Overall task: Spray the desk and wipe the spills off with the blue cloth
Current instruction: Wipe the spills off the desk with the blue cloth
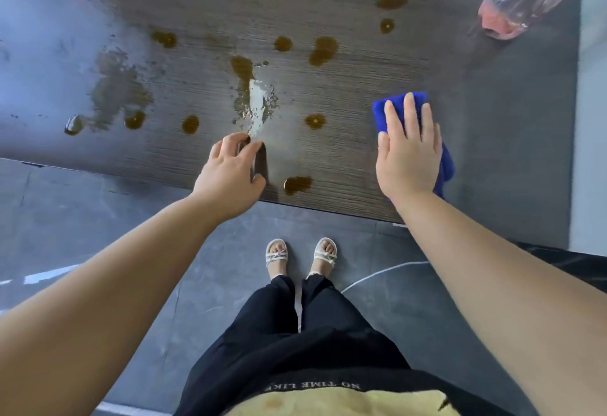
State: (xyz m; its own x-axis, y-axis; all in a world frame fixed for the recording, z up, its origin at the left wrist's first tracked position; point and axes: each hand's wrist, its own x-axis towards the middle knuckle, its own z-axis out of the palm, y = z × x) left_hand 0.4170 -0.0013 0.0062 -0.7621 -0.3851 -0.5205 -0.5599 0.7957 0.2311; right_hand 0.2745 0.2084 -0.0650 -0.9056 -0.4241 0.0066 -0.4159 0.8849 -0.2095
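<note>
The desk (354, 87) is seen from above, its far and left edges cut off by the frame. Brown spills (323, 50) are scattered over most of it. None looks wiped yet, so the task is judged to be at an early stage. A wet smear (115, 87) at the left and a whitish foamy patch (259, 103) near the middle are taken to be spray already laid down.

The spray bottle (522, 1) is set at the far right corner, well apart from both hands, presumably parked clear of the wiping area. It is blurred and its top is cut off, so the nozzle cannot be made out.

The blue cloth (380, 118) lies on the desk's right side. It is pressed flat under the right hand (409, 159), whose fingers are straight and spread, which suits a broad wiping stroke. Much of the cloth is hidden beneath the palm.

The left hand (230, 172) is held over the front edge with its fingers loosely curled, apparently empty. The dark shape beside it is probably its shadow.
</note>
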